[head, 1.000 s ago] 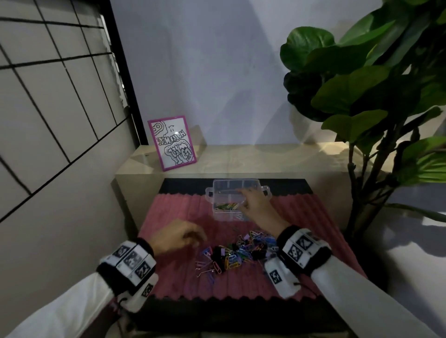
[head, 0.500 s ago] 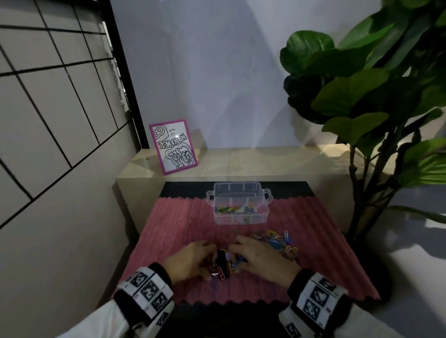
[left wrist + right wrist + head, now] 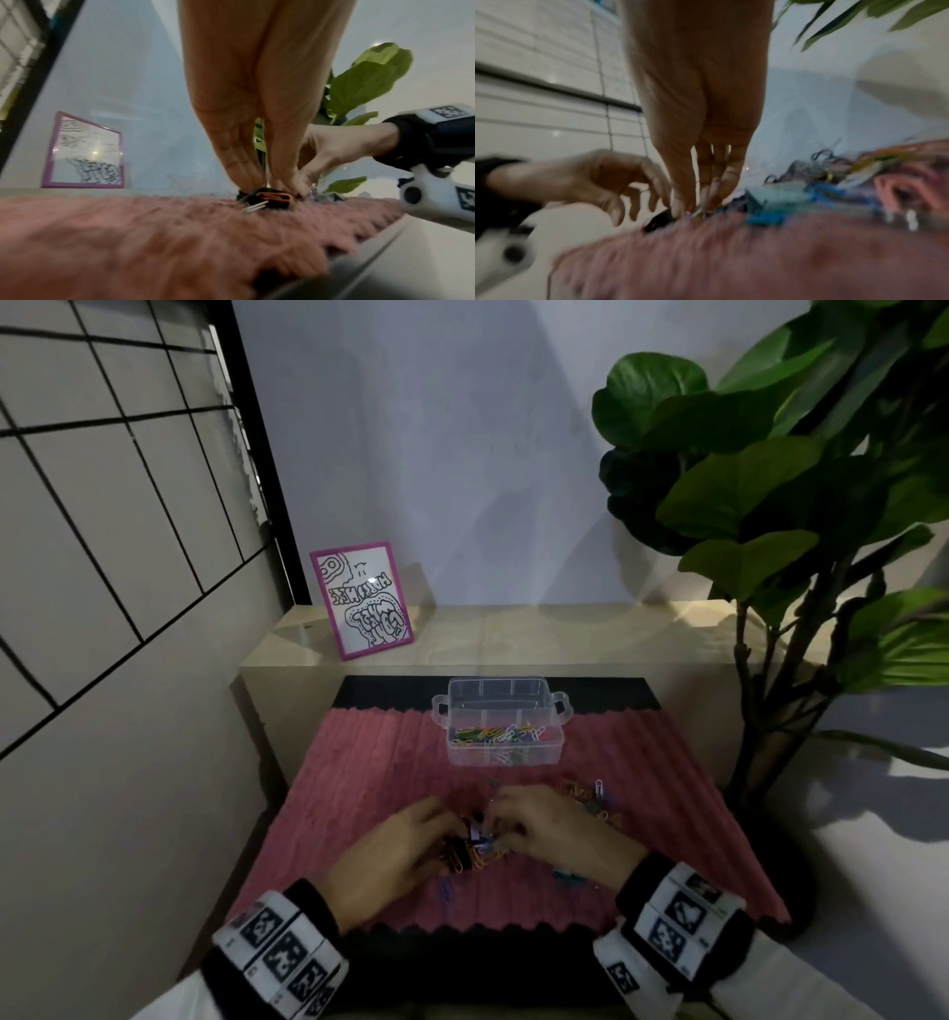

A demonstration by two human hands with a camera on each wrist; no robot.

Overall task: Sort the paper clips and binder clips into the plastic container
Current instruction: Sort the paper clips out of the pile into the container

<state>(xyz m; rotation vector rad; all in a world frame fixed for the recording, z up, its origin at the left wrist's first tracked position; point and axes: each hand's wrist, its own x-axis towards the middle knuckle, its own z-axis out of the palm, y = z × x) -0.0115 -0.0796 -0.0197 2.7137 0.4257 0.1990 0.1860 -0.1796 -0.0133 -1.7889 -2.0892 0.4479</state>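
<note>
Both hands meet low in the centre of the head view over a small heap of clips (image 3: pixel 470 847) on the pink mat (image 3: pixel 359 762): left hand (image 3: pixel 395 855) with fingers straight and pressed together, tips down on a black binder clip (image 3: pixel 270 200). Right hand (image 3: pixel 554 829) curls its fingertips into the heap, though what it pinches I cannot tell. Up-frame sits the container (image 3: pixel 557 742), paper clips (image 3: pixel 493 734) inside, with loose clips (image 3: pixel 590 801) near it, just right of the right hand.

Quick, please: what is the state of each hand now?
Left hand: fingers on the clip pile; grip cannot be told.
Right hand: same, cannot be told.
</note>
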